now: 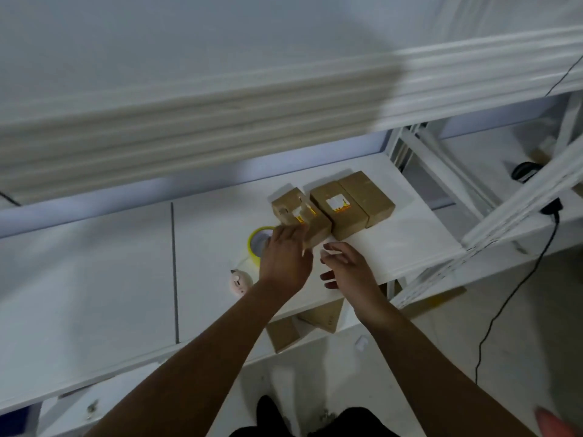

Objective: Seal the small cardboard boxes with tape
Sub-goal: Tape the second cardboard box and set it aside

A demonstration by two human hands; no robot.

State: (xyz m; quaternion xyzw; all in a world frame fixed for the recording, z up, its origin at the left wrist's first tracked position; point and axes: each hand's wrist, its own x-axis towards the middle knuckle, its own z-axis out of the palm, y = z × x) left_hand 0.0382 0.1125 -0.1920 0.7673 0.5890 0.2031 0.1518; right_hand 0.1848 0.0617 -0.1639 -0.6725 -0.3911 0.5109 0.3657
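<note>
1. Head view: three small cardboard boxes stand in a row toward the back right of a white shelf board (126,263). The middle box (337,212) and the far box (367,197) touch side by side; the near box (299,212) stands just beside them on the left.
2. Both the near box and the middle box carry a white and orange label on top.
3. Left hand (284,260) reaches to the near box's front left corner and touches it. Motion blur hides whether its fingers curl round the cardboard.
4. Right hand (344,266) hovers over the shelf just in front of the boxes, fingers spread and loosely bent, with nothing in it.
5. Yellow tape roll (257,239) lies flat on the shelf, partly behind the left hand, just left of the near box.
6. Nearer the person sits a small pink and white object (240,280); it is too blurred to name.
7. More cardboard boxes (284,337) show below the shelf edge.
8. At right, a black cable (517,294) trails down to the floor.
</note>
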